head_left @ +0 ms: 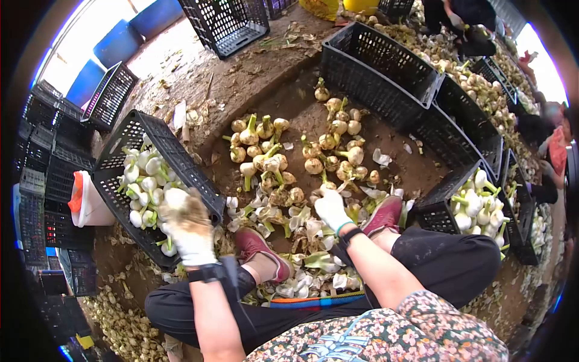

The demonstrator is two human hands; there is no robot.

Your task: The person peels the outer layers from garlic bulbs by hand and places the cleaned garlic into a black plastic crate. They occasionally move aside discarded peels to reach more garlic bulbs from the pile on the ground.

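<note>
My left hand, in a white glove with soiled fingers, is at the near side of a tilted black crate. Its fingers are closed around a pale garlic bulb, a little blurred. Inside that crate lie cleaned white garlic bulbs with green stems. My right hand, also gloved, is between my shoes with its fingers curled on a garlic bulb at the near end of a pile. Unpeeled, soil-stained garlic bulbs lie in loose groups on the ground ahead.
Peeled garlic skins litter the ground around my red shoes. At right stands a crate of white bulbs; an open black crate is ahead. A white bucket is at left. Another person works at the upper right.
</note>
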